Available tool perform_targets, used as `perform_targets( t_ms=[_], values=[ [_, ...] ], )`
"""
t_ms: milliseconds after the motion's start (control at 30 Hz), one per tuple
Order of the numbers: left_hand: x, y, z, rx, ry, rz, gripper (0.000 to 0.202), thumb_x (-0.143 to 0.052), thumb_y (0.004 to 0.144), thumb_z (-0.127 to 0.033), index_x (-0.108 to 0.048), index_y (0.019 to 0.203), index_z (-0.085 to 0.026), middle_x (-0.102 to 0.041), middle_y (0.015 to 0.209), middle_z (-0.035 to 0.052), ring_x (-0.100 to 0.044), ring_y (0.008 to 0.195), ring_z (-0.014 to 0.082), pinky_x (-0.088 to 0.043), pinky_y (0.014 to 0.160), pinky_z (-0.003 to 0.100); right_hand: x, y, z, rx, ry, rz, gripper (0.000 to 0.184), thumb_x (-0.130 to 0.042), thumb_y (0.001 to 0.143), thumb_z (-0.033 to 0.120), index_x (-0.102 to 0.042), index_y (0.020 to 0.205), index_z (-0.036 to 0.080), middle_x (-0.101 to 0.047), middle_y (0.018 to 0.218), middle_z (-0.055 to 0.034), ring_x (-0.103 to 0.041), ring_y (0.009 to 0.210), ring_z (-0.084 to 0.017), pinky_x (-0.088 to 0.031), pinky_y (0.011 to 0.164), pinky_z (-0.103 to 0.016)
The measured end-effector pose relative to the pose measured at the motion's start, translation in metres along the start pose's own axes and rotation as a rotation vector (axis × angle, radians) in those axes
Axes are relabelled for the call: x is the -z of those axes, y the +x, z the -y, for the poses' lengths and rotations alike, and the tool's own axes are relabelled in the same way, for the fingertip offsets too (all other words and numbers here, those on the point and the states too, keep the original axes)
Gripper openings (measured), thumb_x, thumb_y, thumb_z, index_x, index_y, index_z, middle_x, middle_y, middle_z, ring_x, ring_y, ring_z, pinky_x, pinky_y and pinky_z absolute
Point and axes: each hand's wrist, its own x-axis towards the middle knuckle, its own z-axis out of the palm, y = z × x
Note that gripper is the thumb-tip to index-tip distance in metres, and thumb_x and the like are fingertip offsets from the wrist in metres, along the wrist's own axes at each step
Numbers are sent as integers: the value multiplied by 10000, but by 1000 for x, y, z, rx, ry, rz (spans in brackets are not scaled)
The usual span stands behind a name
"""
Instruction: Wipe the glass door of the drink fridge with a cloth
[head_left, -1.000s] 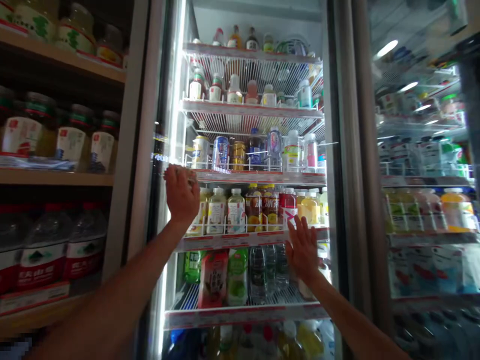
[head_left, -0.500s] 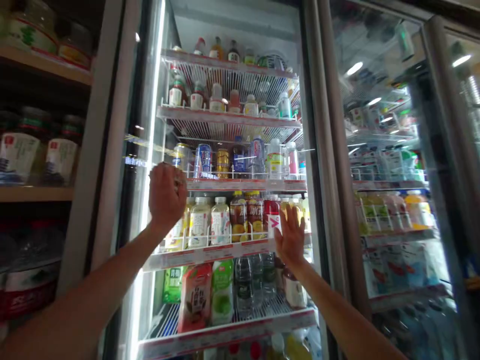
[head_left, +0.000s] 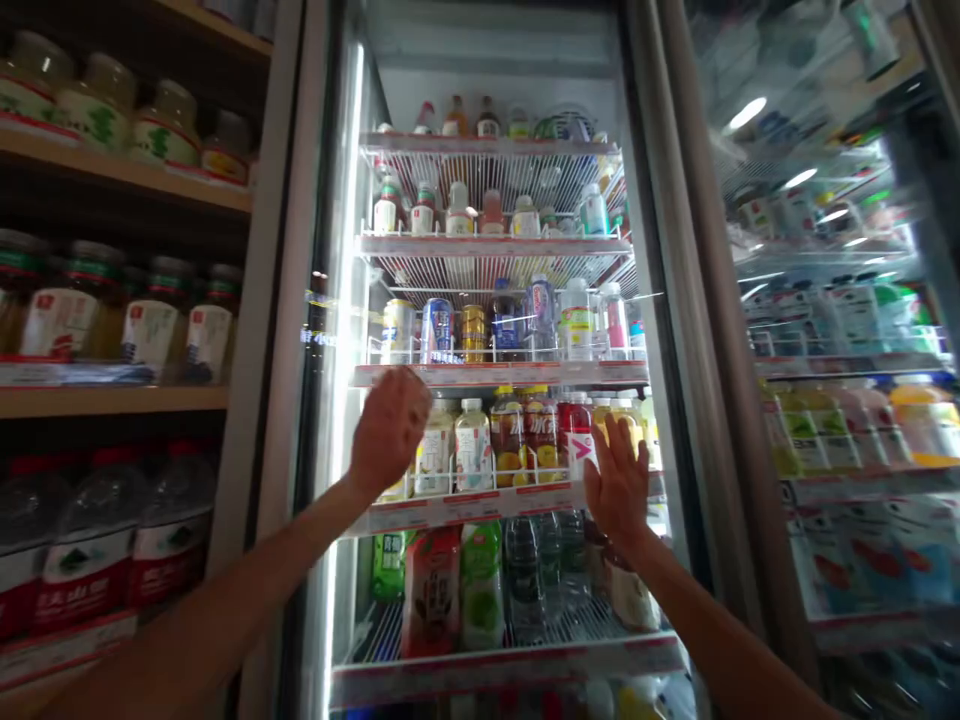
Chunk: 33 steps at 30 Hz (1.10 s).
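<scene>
A lit drinks fridge with a glass door (head_left: 651,260) stands in front of me. My left hand (head_left: 390,430) is against the glass in front of the middle row of pale bottles (head_left: 471,445). Its fingers are curled and blurred, and what they hold is hidden. My right hand (head_left: 619,485) lies flat on the glass with its fingers spread, by the right end of the same shelf, next to a red bottle (head_left: 576,430). Cans (head_left: 439,330) stand on the shelf above, and green and dark bottles (head_left: 480,580) on the one below.
Wooden shelves on the left hold labelled jars (head_left: 150,330) and, lower down, large water bottles (head_left: 97,540). A second glass-door fridge (head_left: 840,330) full of drinks stands on the right, with ceiling lights reflected in its glass.
My left hand has slid down and to the right on the glass, from the level of the can shelf to the bottle row. My right hand has stayed flat in about the same spot.
</scene>
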Motion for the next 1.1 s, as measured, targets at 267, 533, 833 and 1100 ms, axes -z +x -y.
perform_targets(
  t_ms=[267,533,833,1100],
  values=[
    [-12,38,-22,143,96,-169,530,-352,893,-293,-293,1389,-116,-377,1428,175,-265,1370,268,-263,1093,503,1,1,1,7,5,-5,625,-382,901,203,-119,1466,248,-288,1497,-84,-194,1400,-237,-209,1099,-502],
    [-36,54,-82,-264,11,59,511,-379,877,-313,-319,1370,-191,-388,1440,88,-237,1383,203,-174,1142,439,15,0,-12,14,11,29,597,-344,916,224,-113,1465,267,-306,1490,-82,-212,1396,-219,-209,1097,-485],
    [-60,66,-140,-452,-59,140,518,-465,831,-359,-401,1302,-151,-413,1417,119,-291,1358,244,-183,1132,456,35,-19,-43,32,0,55,573,-332,922,224,-139,1460,260,-311,1487,-89,-221,1393,-201,-189,1109,-471],
    [-87,55,-209,-544,-151,116,448,-417,868,-343,-467,1249,-112,-465,1375,122,-360,1318,252,-223,1122,430,45,-30,-65,-5,-27,53,568,-333,920,221,-154,1459,242,-309,1486,-107,-239,1387,-223,-203,1099,-501]
  ],
)
